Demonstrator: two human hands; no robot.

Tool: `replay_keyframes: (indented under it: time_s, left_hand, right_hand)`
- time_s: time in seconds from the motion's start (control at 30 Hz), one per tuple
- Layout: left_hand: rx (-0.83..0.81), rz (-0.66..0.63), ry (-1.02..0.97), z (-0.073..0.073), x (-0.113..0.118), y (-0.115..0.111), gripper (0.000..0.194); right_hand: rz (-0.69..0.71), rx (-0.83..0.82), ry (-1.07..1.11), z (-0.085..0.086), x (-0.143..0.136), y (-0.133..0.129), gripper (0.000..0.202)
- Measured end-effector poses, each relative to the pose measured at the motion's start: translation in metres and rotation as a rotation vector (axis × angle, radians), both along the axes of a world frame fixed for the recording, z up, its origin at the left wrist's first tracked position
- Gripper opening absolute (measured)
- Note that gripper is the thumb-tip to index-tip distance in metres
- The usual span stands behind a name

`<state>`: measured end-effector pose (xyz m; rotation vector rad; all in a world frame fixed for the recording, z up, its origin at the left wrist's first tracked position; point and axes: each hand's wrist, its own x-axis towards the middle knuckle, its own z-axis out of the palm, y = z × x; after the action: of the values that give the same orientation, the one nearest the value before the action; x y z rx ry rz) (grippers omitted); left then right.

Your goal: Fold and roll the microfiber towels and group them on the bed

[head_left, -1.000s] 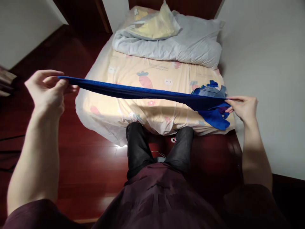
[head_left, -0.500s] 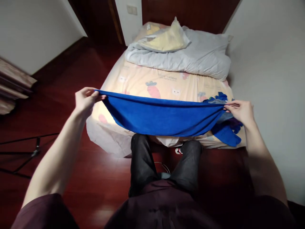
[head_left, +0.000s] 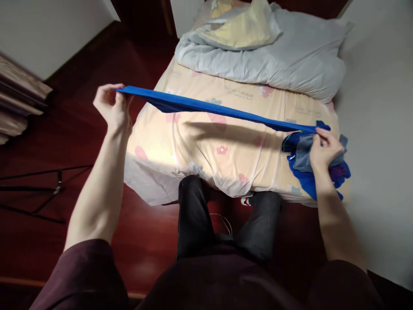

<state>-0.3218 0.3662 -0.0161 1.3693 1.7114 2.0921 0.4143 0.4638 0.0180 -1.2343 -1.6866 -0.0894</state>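
Note:
A blue cloth [head_left: 211, 107] is stretched taut in the air over the bed, seen nearly edge-on as a narrow band. My left hand [head_left: 112, 105] pinches its left end, raised above the floor beside the bed. The other end is between the closed fingers of my right hand [head_left: 325, 148], which sits lower. Behind and below that hand lies a crumpled pile of blue, grey and purple cloths [head_left: 301, 155] on the right side of the bed. The cloth casts a shadow on the patterned bedsheet [head_left: 238, 159].
A rolled grey-white quilt [head_left: 297, 56] and a pale yellow pillow [head_left: 245, 32] lie at the bed's far end. Black metal stand legs [head_left: 48, 189] are on the floor at left, curtains [head_left: 19, 101] beyond. A white wall [head_left: 383, 129] borders the bed's right.
Both hands have risen relative to the bed, my left one higher. The cloth has swung up from hanging broad to a thin, slanted band, uncovering the bedsheet. The view has tipped downward.

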Motion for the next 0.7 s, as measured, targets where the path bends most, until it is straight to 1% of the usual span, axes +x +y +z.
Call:
replay_keyframes:
  time_s: [0.03, 0.1, 0.17, 0.23, 0.3, 0.37, 0.43, 0.5, 0.53, 0.6, 0.67, 0.7]
  left_hand:
    - [-0.040, 0.023, -0.031, -0.014, 0.004, -0.007, 0.021]
    - [-0.177, 0.068, -0.110, -0.046, 0.017, -0.024, 0.018]
    - [-0.379, 0.113, -0.192, -0.078, 0.033, -0.040, 0.011]
    - [-0.567, 0.137, -0.261, -0.105, 0.046, -0.052, 0.007]
    - [-0.708, 0.125, -0.316, -0.126, 0.056, -0.061, 0.006]
    - [-0.791, 0.081, -0.366, -0.140, 0.062, -0.066, 0.008]
    - [-0.833, 0.053, -0.431, -0.148, 0.066, -0.068, 0.012]
    - [-0.826, 0.056, -0.487, -0.153, 0.067, -0.070, 0.017]
    - [-0.824, 0.067, -0.505, -0.154, 0.067, -0.070, 0.018]
    - [-0.837, 0.099, -0.505, -0.157, 0.065, -0.072, 0.012]
    - [-0.864, 0.141, -0.462, -0.161, 0.060, -0.076, 0.006]
    - [-0.875, 0.157, -0.428, -0.163, 0.057, -0.078, 0.008]
  right_hand:
    - [0.000, -0.012, -0.016, -0.017, 0.000, -0.006, 0.020]
    - [0.014, -0.093, -0.048, -0.053, -0.001, -0.019, 0.019]
    - [0.028, -0.226, -0.059, -0.090, -0.005, -0.031, 0.020]
    - [0.011, -0.372, -0.061, -0.125, -0.010, -0.040, 0.021]
    - [-0.013, -0.503, -0.065, -0.154, -0.015, -0.048, 0.023]
    - [-0.015, -0.621, -0.088, -0.175, -0.020, -0.054, 0.026]
    - [-0.011, -0.731, -0.109, -0.190, -0.022, -0.059, 0.029]
    - [-0.015, -0.814, -0.111, -0.198, -0.022, -0.063, 0.031]
    - [-0.023, -0.839, -0.099, -0.201, -0.021, -0.065, 0.032]
    - [-0.055, -0.859, -0.055, -0.203, -0.018, -0.068, 0.033]
    - [-0.109, -0.858, -0.001, -0.203, -0.016, -0.073, 0.033]
    - [-0.136, -0.857, 0.021, -0.203, -0.014, -0.075, 0.034]
